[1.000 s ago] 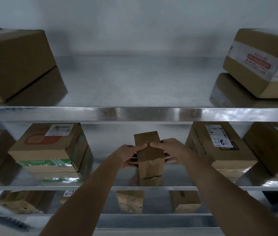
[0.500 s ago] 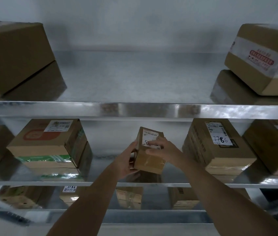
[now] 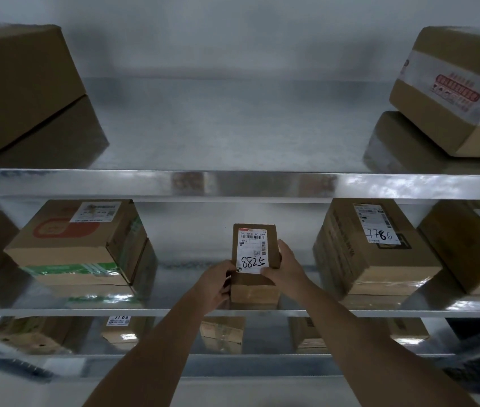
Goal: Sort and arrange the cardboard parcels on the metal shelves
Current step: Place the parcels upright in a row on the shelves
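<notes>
A small brown parcel [image 3: 254,289] with a white label marked 8825 faces up at the front of the middle metal shelf [image 3: 174,312]. My left hand [image 3: 213,284] grips its left side, fingers curled round the lower corner. My right hand [image 3: 287,267] holds its right side, thumb on the label's lower corner. I cannot tell whether the parcel rests on the shelf or hangs just above it.
On the middle shelf a green-taped box [image 3: 81,245] stands left and a box marked 7786 [image 3: 375,248] right, with more boxes at both ends. The top shelf [image 3: 232,183] carries a large box [image 3: 18,86] left and a taped box [image 3: 456,89] right. Several small boxes sit on the lower shelf.
Both hands have turned the small parcel so its labelled face points up, and it now sits lower, at the front of the middle shelf.
</notes>
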